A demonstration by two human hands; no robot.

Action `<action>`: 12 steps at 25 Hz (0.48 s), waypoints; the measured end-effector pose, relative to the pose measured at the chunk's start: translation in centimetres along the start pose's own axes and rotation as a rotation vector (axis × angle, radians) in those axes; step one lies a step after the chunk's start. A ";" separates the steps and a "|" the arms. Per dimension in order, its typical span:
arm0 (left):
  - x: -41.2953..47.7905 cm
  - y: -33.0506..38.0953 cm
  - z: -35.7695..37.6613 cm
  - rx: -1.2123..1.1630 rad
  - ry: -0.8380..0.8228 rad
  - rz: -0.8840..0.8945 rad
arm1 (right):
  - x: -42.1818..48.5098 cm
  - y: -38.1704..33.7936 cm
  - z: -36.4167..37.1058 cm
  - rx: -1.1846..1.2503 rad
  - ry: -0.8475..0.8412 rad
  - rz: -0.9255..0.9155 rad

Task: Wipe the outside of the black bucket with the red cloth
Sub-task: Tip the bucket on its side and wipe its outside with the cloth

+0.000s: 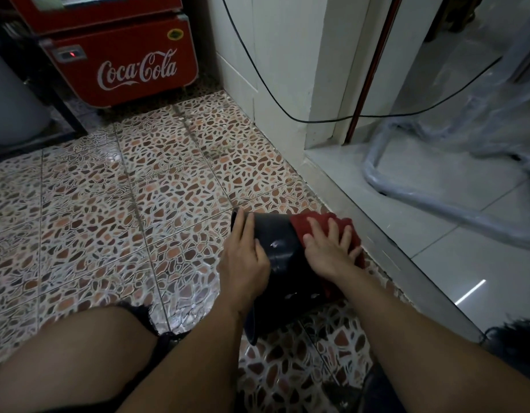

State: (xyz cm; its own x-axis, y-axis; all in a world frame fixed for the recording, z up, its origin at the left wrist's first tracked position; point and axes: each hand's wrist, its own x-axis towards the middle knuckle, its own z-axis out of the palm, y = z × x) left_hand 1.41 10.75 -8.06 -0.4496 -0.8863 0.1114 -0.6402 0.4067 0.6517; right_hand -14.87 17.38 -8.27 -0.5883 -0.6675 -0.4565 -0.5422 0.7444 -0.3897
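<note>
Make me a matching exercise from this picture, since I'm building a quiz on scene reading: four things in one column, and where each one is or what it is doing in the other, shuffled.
Things:
1. red cloth
2. left hand
3. black bucket
4. red cooler

Places or states:
A. standing at the far end of the patterned floor
B. lying on its side on the floor
C. gripping the bucket's left side
D. pressed flat on the bucket under the right hand

Pairs: 1-D, 2-C, 3-B, 4-A
</note>
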 end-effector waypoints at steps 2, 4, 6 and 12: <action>0.7 -0.1 -0.1 -0.002 0.003 -0.025 | -1.5 -1.5 1.3 -0.035 0.031 -0.175; 1.0 0.0 -0.1 0.026 0.011 -0.038 | -3.4 -1.7 3.1 -0.060 0.117 -0.391; 1.0 -0.1 -0.3 0.032 0.018 -0.035 | -4.1 0.1 3.9 -0.080 0.190 -0.480; 0.9 0.3 -0.4 0.005 0.011 -0.027 | -1.2 5.3 0.8 -0.071 0.189 -0.009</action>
State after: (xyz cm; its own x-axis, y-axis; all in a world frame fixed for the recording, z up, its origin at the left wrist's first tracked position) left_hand 1.08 10.00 -7.50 -0.4252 -0.8993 0.1022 -0.6553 0.3838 0.6506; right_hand -16.52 22.15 -10.43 -0.6821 -0.6704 -0.2921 -0.5849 0.7399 -0.3324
